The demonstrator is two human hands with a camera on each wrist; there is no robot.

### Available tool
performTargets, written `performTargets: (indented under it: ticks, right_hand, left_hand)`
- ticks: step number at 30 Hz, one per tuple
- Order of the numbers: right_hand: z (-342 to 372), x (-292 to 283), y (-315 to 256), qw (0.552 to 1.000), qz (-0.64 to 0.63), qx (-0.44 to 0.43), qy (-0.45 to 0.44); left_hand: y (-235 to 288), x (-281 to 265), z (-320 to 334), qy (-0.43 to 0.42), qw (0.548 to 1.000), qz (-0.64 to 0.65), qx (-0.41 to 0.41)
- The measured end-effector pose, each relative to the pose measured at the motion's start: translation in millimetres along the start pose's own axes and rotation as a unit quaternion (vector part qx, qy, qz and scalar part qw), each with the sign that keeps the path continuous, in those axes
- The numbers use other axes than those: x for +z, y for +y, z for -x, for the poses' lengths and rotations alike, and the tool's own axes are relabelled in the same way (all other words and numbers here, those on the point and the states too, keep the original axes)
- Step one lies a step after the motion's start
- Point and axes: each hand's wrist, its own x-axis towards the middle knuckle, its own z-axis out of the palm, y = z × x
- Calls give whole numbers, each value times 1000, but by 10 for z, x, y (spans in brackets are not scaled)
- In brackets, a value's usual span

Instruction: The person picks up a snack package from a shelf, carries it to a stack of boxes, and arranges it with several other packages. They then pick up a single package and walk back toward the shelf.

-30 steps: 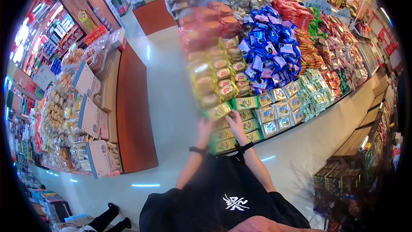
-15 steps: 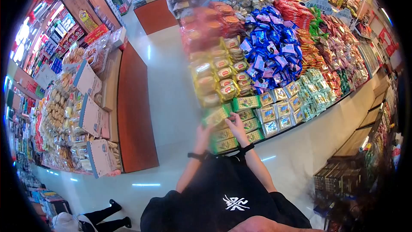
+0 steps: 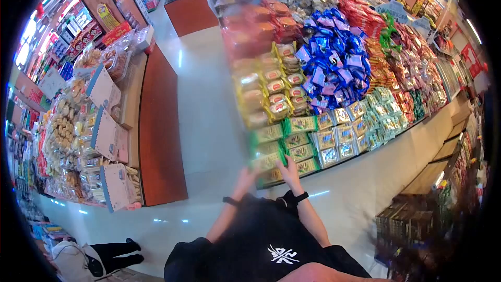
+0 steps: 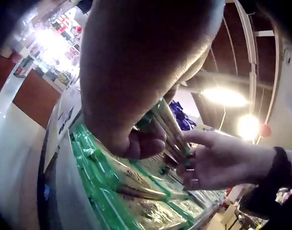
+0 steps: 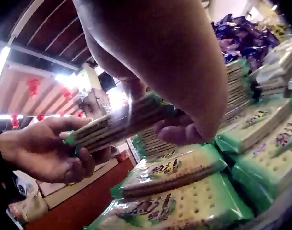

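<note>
Both hands grip one green-edged cracker pack (image 3: 267,161) by its two ends, low over the near left corner of the display. My left hand (image 3: 246,178) is blurred at its left end; my right hand (image 3: 289,171) pinches the right end. In the right wrist view the pack (image 5: 112,127) is tilted, with the left hand (image 5: 47,149) curled round one end and the right hand (image 5: 160,62) at the other. Similar packs (image 5: 177,206) lie stacked below. The left wrist view shows the held pack (image 4: 169,125) between the left fingers and the right hand (image 4: 227,160).
Yellow packs (image 3: 276,86), blue packs (image 3: 334,55) and silver packs (image 3: 327,146) lie beyond and to the right. Left across the aisle stands another counter (image 3: 159,130) with price signs (image 3: 110,136). A person's legs (image 3: 117,255) show at the lower left.
Both hands have moved nearer my body with the pack between them. Another green-edged pack shows where they were. The person at the lower left has shifted slightly left.
</note>
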Motion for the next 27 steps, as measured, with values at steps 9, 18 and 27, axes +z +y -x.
performTargets:
  ticks: [9, 18, 27]
  right_hand:
    - [565, -250, 304, 993, 5, -101, 67]
    - [1944, -927, 472, 983, -113, 41, 138]
    - [3956, -1290, 1033, 906, -241, 102, 333]
  left_hand:
    - [302, 377, 253, -68, 997, -4, -26]
    - [69, 996, 658, -284, 950, -121, -53]
    - [51, 2123, 1832, -533, 824, -150, -121]
